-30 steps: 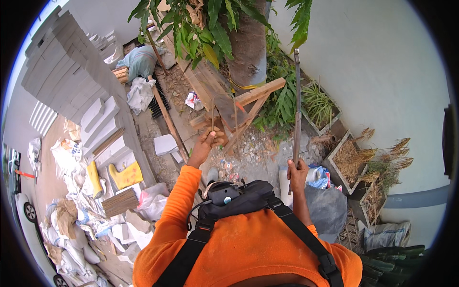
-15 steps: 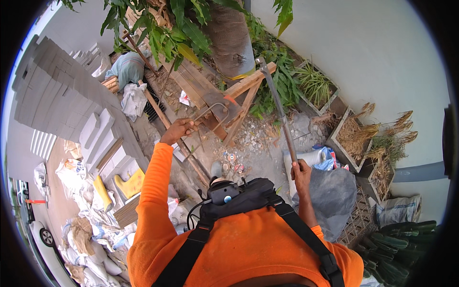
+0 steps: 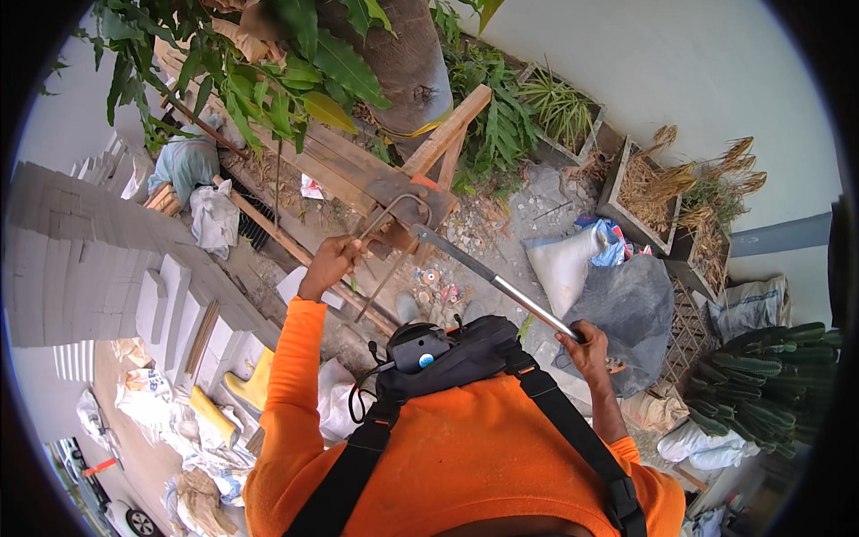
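Observation:
My left hand (image 3: pixel 331 266) is closed round a thin bent steel rod (image 3: pixel 378 218). The rod's hooked end lies over a dark metal plate (image 3: pixel 386 187) on the end of a wooden bench (image 3: pixel 338 168), and a straight length slants down toward me. In my right hand (image 3: pixel 586 347) is the near end of a long metal bar (image 3: pixel 501 285), gripped with the fingers wrapped round it. The bar's darker far tip ends beside the plate, close to the rod's hook. Whether that tip touches the rod I cannot tell.
A tree trunk (image 3: pixel 398 58) and hanging leaves stand beyond the bench. Stacked grey blocks (image 3: pixel 80 259) and yellow boots (image 3: pixel 215 416) are at left. To the right are a white sack (image 3: pixel 564 259), a dark sheet (image 3: pixel 622 313), planters (image 3: pixel 631 201) and a cactus (image 3: pixel 761 376).
My right hand has moved slightly right and down. The bar's far tip has swung left and toward me, from above the wooden brace to beside the plate. My left hand keeps hold of the rod.

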{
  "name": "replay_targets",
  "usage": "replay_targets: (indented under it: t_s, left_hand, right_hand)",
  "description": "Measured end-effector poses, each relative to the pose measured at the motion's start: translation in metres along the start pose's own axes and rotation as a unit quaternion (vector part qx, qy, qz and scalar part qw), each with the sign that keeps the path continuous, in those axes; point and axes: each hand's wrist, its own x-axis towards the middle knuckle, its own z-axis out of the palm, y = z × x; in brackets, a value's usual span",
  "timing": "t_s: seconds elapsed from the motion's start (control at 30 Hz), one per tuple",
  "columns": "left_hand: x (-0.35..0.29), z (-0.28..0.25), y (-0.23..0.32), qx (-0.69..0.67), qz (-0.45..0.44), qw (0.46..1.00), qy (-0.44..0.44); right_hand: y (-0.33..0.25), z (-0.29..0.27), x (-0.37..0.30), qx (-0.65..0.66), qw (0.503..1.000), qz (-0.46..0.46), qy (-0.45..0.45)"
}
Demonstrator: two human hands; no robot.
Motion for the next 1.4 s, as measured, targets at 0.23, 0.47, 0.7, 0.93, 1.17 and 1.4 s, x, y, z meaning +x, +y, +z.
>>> replay_targets:
  t_s: [0.23,0.47,0.7,0.93,1.17,1.4]
  left_hand:
    - [0.012,-0.016,-0.002,-0.020,0.005,0.997,-0.076]
    - [0.018,-0.025,-0.001,-0.044,-0.019,0.991,-0.127]
    - [0.023,-0.028,-0.011,-0.092,-0.021,0.983,-0.155]
    - [0.020,-0.028,-0.002,-0.082,-0.026,0.986,-0.142]
    - [0.022,-0.027,-0.009,-0.103,-0.033,0.984,-0.145]
    - [0.022,-0.027,-0.011,-0.102,-0.033,0.984,-0.142]
  right_hand:
    - [-0.055,-0.003,-0.038,-0.093,0.991,-0.015,0.092]
    - [-0.090,0.012,-0.078,-0.074,0.991,0.043,0.100]
    - [-0.094,0.025,-0.091,-0.052,0.990,0.074,0.106]
    - [-0.085,0.026,-0.090,-0.024,0.993,0.080,0.089]
    - [-0.085,0.028,-0.098,-0.006,0.992,0.076,0.105]
    - [-0.092,0.025,-0.087,-0.053,0.991,0.059,0.109]
